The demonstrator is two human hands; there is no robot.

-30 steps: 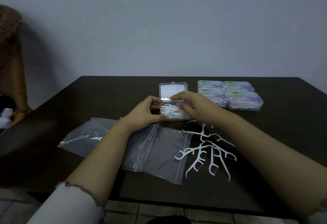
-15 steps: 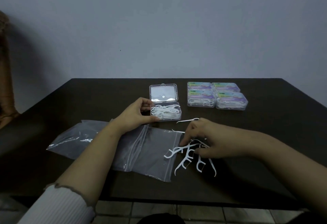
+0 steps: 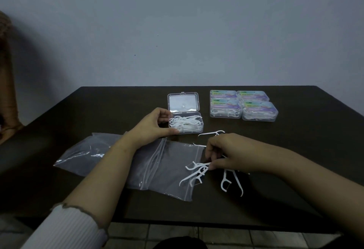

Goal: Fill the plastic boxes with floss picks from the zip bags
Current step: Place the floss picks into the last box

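- Open plastic box [image 3: 186, 123], centre of the table [image 3: 98, 107], lid tipped back on the far side; holds a loose heap of white floss picks, part full by the look of it, room left on top.
- Left hand [image 3: 152, 125] steadies the box at its left wall, thumb along the near corner, fingers curled round the far-left edge.
- Loose floss picks [image 3: 197, 172] lie scattered near and right of the box, several overlapping the right edge of a zip bag.
- Right hand [image 3: 234, 154] sits over that scatter, fingertips pinched narrow on a few picks; how many, cannot tell.
- Zip bag [image 3: 167, 168], flat, looks emptied; a second clear bag [image 3: 86, 151] to its left, contents unclear.
- Four closed boxes [image 3: 243, 105] in a block at far right, picks visible through the walls — judged done.
- Left to do: gather the remaining loose picks, top off the open box, close it.
- Closed lids carry coloured labels; the print is too small to read.
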